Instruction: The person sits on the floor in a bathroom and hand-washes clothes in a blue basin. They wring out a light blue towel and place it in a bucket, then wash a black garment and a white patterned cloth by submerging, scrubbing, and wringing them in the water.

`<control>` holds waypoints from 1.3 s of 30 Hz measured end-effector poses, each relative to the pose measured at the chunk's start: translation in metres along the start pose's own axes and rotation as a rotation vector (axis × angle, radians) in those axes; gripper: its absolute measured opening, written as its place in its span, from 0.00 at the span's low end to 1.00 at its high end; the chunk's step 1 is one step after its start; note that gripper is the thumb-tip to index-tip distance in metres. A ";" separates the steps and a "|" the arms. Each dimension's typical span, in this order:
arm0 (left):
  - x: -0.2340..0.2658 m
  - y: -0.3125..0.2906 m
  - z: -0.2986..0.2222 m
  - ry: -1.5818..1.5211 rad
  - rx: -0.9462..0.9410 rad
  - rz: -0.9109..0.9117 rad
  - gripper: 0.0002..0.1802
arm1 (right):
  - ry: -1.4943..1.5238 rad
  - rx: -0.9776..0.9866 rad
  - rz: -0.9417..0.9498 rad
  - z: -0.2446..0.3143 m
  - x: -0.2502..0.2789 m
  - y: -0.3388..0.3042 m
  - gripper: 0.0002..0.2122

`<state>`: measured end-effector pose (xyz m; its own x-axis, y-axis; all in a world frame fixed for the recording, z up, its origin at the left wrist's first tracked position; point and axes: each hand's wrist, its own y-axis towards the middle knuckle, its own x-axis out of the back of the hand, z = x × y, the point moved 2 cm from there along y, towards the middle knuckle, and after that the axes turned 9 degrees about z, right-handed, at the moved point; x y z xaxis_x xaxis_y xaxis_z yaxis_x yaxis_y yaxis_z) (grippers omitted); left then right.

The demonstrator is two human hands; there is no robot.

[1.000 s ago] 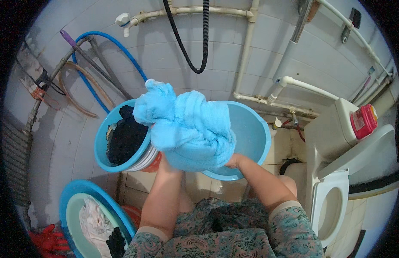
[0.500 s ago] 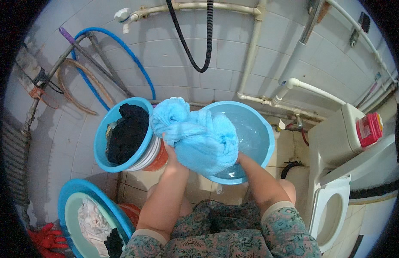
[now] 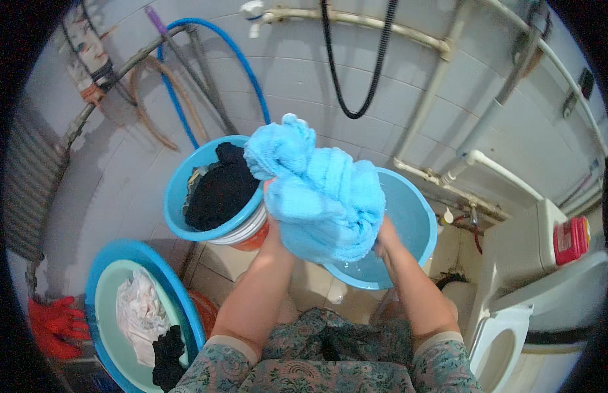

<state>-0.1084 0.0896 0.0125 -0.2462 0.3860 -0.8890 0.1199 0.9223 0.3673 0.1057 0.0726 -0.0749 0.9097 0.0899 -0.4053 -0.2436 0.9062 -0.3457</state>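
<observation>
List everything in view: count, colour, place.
Fluffy cloth: 1, light blue, centre
Water basin: 1, light blue, behind cloth
Upper basin: 1, blue, left
Bucket: 1, white and orange, under upper basin
Dark clothes: 1+, black, in upper basin
Lower basin: 1, blue, lower left
Inner basin: 1, mint, in lower basin
Garment: 1+, whitish, in inner basin
Small cloth: 1, black, beside garment
Glove: 1+, red, left
Hoses: 3, blue, brown, black, upper walls
Tap: 1, white, top
Pipes: several, cream, walls
Toilet: 1, white, right
Container: 1, red, on toilet
Left hand: 1, bare, cloth's left
Right hand: 1, bare, cloth's right
</observation>
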 end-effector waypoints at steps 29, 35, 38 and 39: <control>0.027 -0.027 -0.190 -0.077 -0.557 -0.446 0.30 | -0.478 0.004 0.433 0.023 -0.266 0.104 0.31; 0.032 -0.029 -0.174 -0.027 -0.556 -0.673 0.32 | -0.431 0.019 0.353 0.053 -0.221 0.040 0.28; 0.020 -0.031 -0.160 0.048 -0.578 -0.775 0.35 | -0.190 -0.018 0.300 0.069 -0.170 0.009 0.23; 0.021 -0.031 -0.154 0.052 -0.611 -0.753 0.35 | -0.106 -0.017 0.264 0.072 -0.151 0.001 0.22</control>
<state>-0.2659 0.0717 0.0242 -0.0976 -0.3223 -0.9416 -0.6032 0.7717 -0.2016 -0.0075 0.0903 0.0469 0.8438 0.3659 -0.3925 -0.4819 0.8385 -0.2544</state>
